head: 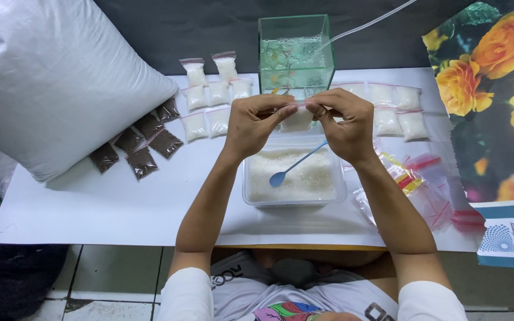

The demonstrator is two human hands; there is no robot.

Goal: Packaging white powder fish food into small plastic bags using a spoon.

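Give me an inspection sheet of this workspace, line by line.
Surface: white table, mostly covered at the back and right.
Job's things: small filled bag pinched at its top by both hands; clear tub of white grains below; blue spoon held with the right hand, bowl over the tub.
Clutter: filled white bags left and right of a glass tank; dark-filled bags; empty zip bags.
Grips: left hand and right hand both shut on the bag.
Cables: one clear tube into the tank.
Surroundings: large white sack, flowered cloth, tiled floor.
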